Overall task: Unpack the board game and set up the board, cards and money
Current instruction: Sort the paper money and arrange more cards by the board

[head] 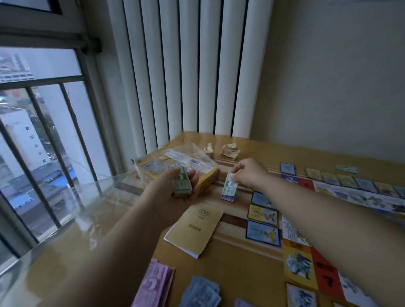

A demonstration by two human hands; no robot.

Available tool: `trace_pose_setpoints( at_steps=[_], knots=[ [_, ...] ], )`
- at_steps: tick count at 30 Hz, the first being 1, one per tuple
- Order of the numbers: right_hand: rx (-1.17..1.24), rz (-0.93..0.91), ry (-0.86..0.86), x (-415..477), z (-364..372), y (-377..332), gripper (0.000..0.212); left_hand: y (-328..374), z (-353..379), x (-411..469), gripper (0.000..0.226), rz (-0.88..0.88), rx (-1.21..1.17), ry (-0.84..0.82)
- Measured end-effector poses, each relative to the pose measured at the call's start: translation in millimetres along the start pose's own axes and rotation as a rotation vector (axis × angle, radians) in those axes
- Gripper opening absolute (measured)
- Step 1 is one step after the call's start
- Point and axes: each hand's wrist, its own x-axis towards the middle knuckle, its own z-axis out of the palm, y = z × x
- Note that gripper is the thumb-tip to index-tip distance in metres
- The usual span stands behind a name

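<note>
Glossy wooden table (247,273), paper booklet (195,229)

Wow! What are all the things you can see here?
Wooden table: one, brown, under everything.
Colourful game board: one, many colours, table's right side.
Picture cards: several, blue and yellow, along the board's edges.
Yellow paper booklet: one, table middle.
Pink paper money pile: one, near edge.
Blue paper money pile: one, right of the pink pile.
Yellow cardboard box: one, far end.
Clear plastic bag: one, over the box.
Crumpled paper scraps: two, cream, behind the box.
White ribbed radiator: one, back wall.
Barred window: one, left.
Green paper money stack: one, in left hand.
Green banknote: one, in right hand.
Left hand: holds the stack.
Right hand: pinches the banknote.
</note>
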Motion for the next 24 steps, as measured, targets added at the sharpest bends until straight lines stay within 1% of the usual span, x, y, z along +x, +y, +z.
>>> trace_pose_setpoints(
  at_steps=[1, 3, 5, 6, 7, 8, 10, 12, 13, 14, 15, 16, 17, 18, 19, 21, 24],
  knots=[
    [-0.031, 0.015, -0.006, 3, 8, 4, 0.01, 0, -1, 1, 0.028, -0.001, -0.001, 0.003],
    [-0.192, 0.011, 0.02, 5, 20, 11, 0.011, 0, -1, 3, 0.031, -0.004, -0.011, 0.004],
    [-0.363, -0.056, 0.106, 3, 25, 16, 0.017, -1, -2, 3, 0.035, -0.018, -0.023, -0.017],
    [-0.411, -0.094, 0.148, 2, 24, 18, 0.02, -3, -2, 2, 0.036, -0.029, -0.03, -0.033],
    [-0.419, -0.124, 0.177, 1, 22, 18, 0.022, -4, -2, 0, 0.036, -0.043, -0.039, -0.05],
    [-0.377, -0.154, 0.196, -3, 18, 17, 0.023, -6, -1, -3, 0.036, -0.058, -0.045, -0.069],
    [-0.156, -0.218, 0.203, -14, 6, 10, 0.019, -10, 1, -11, 0.037, -0.089, -0.043, -0.113],
    [0.1, -0.315, 0.124, -37, -11, -3, 0.019, -16, 4, -21, 0.035, -0.117, -0.046, -0.156],
    [0.176, -0.374, 0.042, -54, -20, -11, 0.025, -20, 5, -27, 0.033, -0.128, -0.04, -0.179],
    [0.195, -0.427, -0.07, -72, -29, -17, 0.036, -24, 6, -33, 0.031, -0.139, -0.026, -0.203],
    [0.151, -0.458, -0.186, -90, -35, -21, 0.051, -29, 7, -39, 0.03, -0.149, -0.007, -0.226],
    [0.058, -0.48, -0.277, -108, -40, -23, 0.068, -33, 8, -45, 0.032, -0.158, 0.018, -0.25],
    [-0.055, -0.508, -0.324, -123, -41, -23, 0.082, -37, 9, -51, 0.034, -0.171, 0.047, -0.266],
    [-0.151, -0.542, -0.332, -136, -41, -21, 0.093, -42, 10, -57, 0.035, -0.186, 0.082, -0.282],
    [-0.208, -0.571, -0.327, -148, -39, -20, 0.098, -47, 11, -63, 0.035, -0.197, 0.122, -0.297],
    [-0.222, -0.61, -0.318, -167, -34, -18, 0.098, -56, 12, -76, 0.033, -0.198, 0.189, -0.337],
    [-0.214, -0.63, -0.23, -188, -35, -15, 0.083, -67, 14, -96, 0.029, -0.176, 0.237, -0.383]
  ],
)
